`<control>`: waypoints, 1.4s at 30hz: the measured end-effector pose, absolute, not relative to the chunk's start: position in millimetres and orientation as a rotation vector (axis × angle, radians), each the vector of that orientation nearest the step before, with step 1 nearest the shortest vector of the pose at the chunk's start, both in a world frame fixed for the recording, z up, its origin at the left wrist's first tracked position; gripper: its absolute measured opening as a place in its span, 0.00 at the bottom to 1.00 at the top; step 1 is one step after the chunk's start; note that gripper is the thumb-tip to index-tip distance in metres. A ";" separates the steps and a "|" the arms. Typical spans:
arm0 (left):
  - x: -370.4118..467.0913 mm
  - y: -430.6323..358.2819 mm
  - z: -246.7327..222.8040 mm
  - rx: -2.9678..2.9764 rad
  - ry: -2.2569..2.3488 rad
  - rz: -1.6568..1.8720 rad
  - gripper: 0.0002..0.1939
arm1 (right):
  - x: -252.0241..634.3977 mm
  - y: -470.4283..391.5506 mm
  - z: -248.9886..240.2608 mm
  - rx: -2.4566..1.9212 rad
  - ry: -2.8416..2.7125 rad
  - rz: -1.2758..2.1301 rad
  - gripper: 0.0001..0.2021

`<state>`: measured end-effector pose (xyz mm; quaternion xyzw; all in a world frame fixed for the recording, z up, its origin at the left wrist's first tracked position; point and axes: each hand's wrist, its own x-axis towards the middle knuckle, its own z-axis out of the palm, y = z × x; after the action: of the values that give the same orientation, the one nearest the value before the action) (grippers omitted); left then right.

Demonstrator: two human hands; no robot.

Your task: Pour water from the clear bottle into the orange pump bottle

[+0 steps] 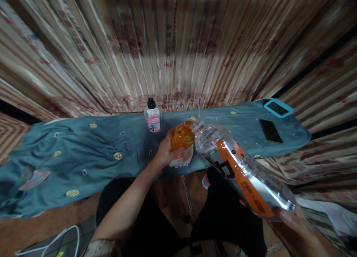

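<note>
My left hand is closed around a small orange translucent container, tilted with its opening to the right. A large clear bottle with an orange and silver label lies tilted, its neck at the container's opening. Around the bottle's base my right hand is wrapped. Whether liquid is flowing cannot be made out. Beneath the container, a whitish cloth-like item rests on the blue-green cloth. Left of the container stands a clear bottle with a pink label and black cap.
At the right of the cloth lie a dark phone and a light-blue digital clock. A plastic packet is at the far left. Striped curtains hang behind. A white cable is at lower left.
</note>
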<state>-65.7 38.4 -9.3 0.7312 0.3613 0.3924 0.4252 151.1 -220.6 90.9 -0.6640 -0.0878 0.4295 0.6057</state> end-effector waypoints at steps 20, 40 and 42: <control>-64.5 38.3 -8.4 1.784 0.867 0.993 0.40 | 154.9 -222.3 84.3 -1.547 -0.231 0.939 0.55; -64.1 38.3 -10.7 1.801 0.866 1.013 0.40 | 152.9 -219.3 90.0 -1.540 -0.275 0.930 0.61; -63.9 38.1 -10.4 1.777 0.864 1.004 0.40 | 152.6 -219.3 90.6 -1.551 -0.270 0.928 0.61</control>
<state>-63.9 38.1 -10.4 0.7175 0.3489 0.4053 0.4463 152.6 -219.3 90.6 -0.6720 -0.1171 0.4022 0.6107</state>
